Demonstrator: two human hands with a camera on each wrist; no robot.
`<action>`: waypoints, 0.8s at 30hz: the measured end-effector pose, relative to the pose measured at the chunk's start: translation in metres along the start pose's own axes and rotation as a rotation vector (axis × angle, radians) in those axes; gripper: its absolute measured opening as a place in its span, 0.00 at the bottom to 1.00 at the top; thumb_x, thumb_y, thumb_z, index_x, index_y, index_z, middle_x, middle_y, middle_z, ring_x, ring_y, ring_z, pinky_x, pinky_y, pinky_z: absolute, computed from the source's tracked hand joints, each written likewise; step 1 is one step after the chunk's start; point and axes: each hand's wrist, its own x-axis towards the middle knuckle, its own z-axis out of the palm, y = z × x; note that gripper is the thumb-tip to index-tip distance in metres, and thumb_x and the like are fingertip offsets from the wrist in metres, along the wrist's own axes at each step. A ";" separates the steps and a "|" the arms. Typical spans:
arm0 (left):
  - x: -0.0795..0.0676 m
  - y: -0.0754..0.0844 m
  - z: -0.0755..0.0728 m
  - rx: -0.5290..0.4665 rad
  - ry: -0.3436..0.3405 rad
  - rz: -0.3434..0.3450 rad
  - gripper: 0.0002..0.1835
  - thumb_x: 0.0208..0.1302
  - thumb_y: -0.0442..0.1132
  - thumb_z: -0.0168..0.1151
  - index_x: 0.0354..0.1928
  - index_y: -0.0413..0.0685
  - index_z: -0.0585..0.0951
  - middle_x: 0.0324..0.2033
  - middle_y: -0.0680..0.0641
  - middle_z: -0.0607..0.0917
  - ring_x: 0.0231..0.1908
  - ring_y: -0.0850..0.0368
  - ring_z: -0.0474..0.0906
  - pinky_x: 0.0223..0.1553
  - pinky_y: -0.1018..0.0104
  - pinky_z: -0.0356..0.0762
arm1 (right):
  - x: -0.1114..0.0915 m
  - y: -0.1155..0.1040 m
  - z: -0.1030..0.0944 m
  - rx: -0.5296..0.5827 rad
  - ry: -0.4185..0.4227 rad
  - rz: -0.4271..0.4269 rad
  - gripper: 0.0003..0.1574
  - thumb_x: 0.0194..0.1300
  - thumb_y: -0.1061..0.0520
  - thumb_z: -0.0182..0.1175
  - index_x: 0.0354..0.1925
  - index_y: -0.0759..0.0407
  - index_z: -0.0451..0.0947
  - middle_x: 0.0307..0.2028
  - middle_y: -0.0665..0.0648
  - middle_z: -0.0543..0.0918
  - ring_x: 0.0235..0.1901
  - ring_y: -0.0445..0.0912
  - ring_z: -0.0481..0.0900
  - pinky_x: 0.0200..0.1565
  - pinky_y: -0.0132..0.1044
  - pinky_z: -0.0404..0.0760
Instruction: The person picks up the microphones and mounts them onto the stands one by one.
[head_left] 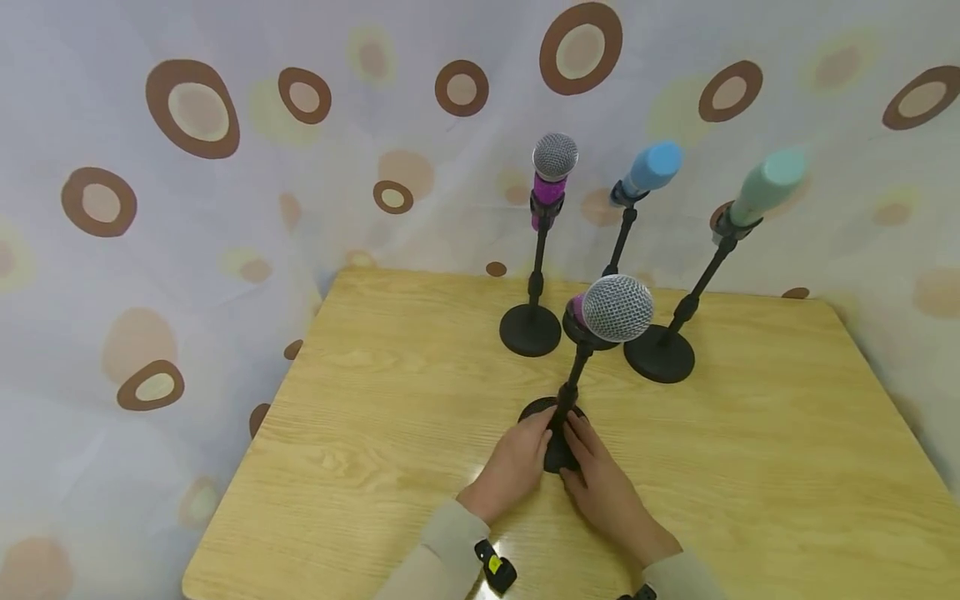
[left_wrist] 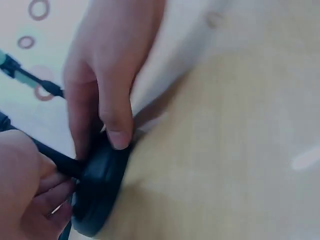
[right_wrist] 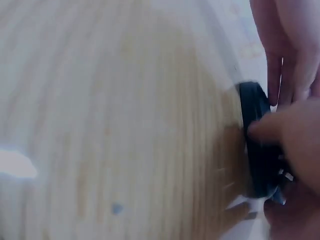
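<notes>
A black desk microphone stand [head_left: 576,372] stands nearest me on the table, holding a microphone [head_left: 617,308] with a silver mesh head and a purple body. Both hands are at its round base [head_left: 558,457]. From the left side my left hand [head_left: 517,462] grips the base, its thumb over the top near the pole. My right hand [head_left: 611,496] holds the opposite side, with fingers beside the pole. In the left wrist view the right hand's thumb [left_wrist: 119,139] presses the near rim of the base. Some left fingers are hidden.
Behind stand three more stands: one with a purple silver-headed microphone [head_left: 553,171], one with a blue-topped microphone [head_left: 652,169], one with a pale green-topped microphone [head_left: 767,187]. The near microphone overlaps the blue one's base. A spotted cloth [head_left: 300,192] hangs behind the wooden table [head_left: 360,400].
</notes>
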 end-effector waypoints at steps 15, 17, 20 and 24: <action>-0.018 -0.006 -0.011 0.341 0.028 0.081 0.32 0.60 0.32 0.49 0.66 0.38 0.54 0.59 0.40 0.70 0.59 0.52 0.67 0.56 0.65 0.69 | 0.016 -0.017 -0.002 -0.129 0.055 -0.067 0.35 0.56 0.62 0.60 0.60 0.71 0.62 0.64 0.65 0.60 0.64 0.57 0.59 0.57 0.47 0.69; -0.019 -0.009 -0.014 0.327 0.024 0.052 0.31 0.60 0.32 0.49 0.66 0.38 0.55 0.59 0.40 0.70 0.59 0.52 0.67 0.56 0.65 0.69 | 0.020 -0.019 0.000 -0.112 0.051 -0.081 0.35 0.55 0.62 0.60 0.60 0.71 0.62 0.64 0.65 0.60 0.63 0.57 0.59 0.57 0.47 0.68; -0.021 -0.016 -0.016 0.316 0.036 0.033 0.32 0.60 0.32 0.49 0.66 0.38 0.54 0.59 0.40 0.69 0.60 0.52 0.66 0.57 0.64 0.68 | 0.028 -0.021 0.005 -0.089 0.049 -0.093 0.35 0.55 0.63 0.61 0.59 0.71 0.63 0.64 0.65 0.61 0.63 0.58 0.60 0.57 0.47 0.69; -0.022 -0.024 -0.018 0.338 0.070 0.025 0.32 0.60 0.31 0.49 0.66 0.37 0.53 0.60 0.39 0.68 0.60 0.52 0.66 0.58 0.64 0.67 | 0.039 -0.025 0.010 -0.061 0.023 -0.088 0.35 0.56 0.64 0.60 0.60 0.69 0.62 0.64 0.63 0.60 0.64 0.57 0.59 0.58 0.46 0.68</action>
